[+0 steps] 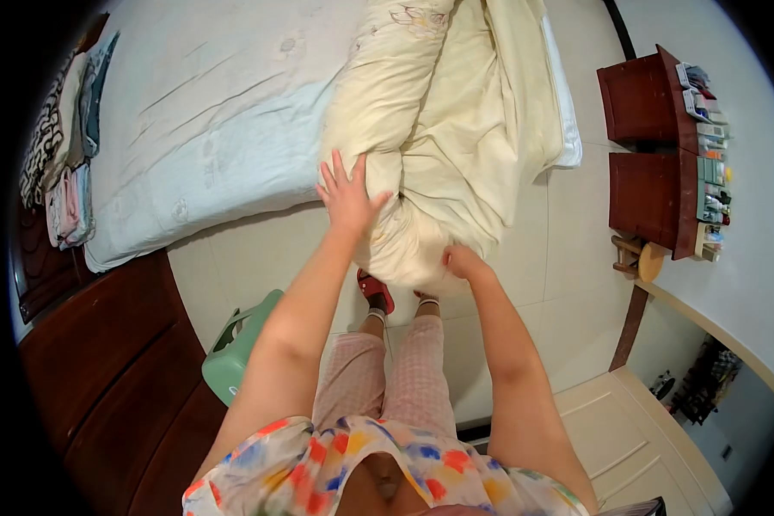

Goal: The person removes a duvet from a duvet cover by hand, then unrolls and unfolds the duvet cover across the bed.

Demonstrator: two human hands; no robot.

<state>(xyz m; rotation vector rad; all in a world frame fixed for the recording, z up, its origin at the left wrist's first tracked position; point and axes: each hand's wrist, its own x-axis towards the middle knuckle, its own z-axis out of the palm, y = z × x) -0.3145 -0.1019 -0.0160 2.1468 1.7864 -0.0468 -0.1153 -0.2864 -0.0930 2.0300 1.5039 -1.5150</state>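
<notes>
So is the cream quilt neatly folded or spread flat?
Neither: the cream quilt is gathered into a thick roll along one side, with rumpled layers beside it.

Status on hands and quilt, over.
Left grip open, spread on yellow quilt. Right grip curled at its near edge. Quilt bunched, overhanging bed. Green stool apart, not blocking.

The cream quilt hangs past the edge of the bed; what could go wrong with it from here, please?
The cream quilt could slip onto the floor, as its near end hangs beyond the bed.

The left hand lies spread on it, and only the right hand looks closed, so the left side might slide.

Its lower end appears near the red slipper, so it may get stepped on if it drops.
</notes>
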